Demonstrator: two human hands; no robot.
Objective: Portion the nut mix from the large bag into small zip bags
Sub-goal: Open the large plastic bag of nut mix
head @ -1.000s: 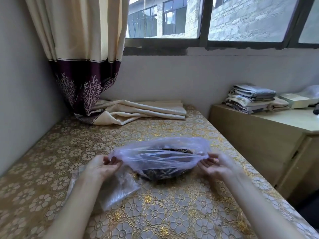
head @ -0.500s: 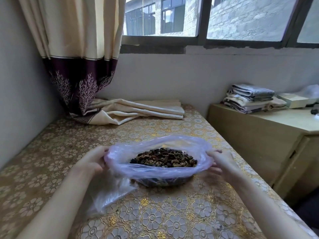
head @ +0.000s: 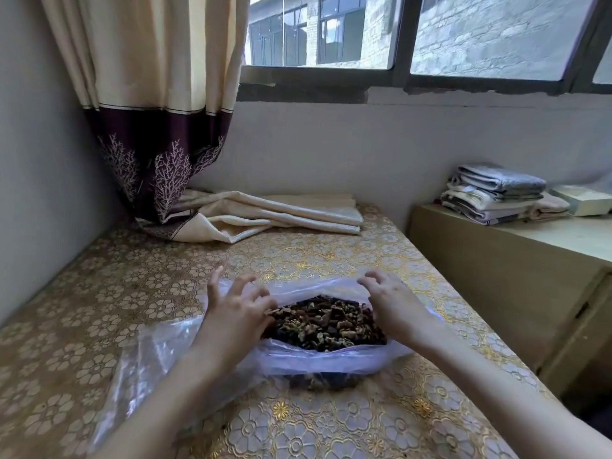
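The large bag (head: pixel 331 361) of thin translucent plastic stands on the table with its mouth spread wide, and the brown nut mix (head: pixel 326 323) shows inside. My left hand (head: pixel 236 309) hovers over the left side of the mouth with fingers splayed toward the far rim. Over the right side, my right hand (head: pixel 392 301) has its fingers bent like a claw above the far rim. Neither hand plainly grips the plastic. Clear small zip bags (head: pixel 149 356) lie flat to the left, partly under my left forearm.
The table (head: pixel 298 253) has a gold floral cover, with a wall along its left side. A curtain (head: pixel 159 154) and folded cream cloth (head: pixel 281 213) lie at the back. To the right stands a wooden cabinet (head: pixel 496 276) with stacked towels (head: pixel 496 197).
Both hands have let go of the bag's side edges and moved forward over its open mouth toward the far rim. The bag's mouth has stayed open, showing the nuts.
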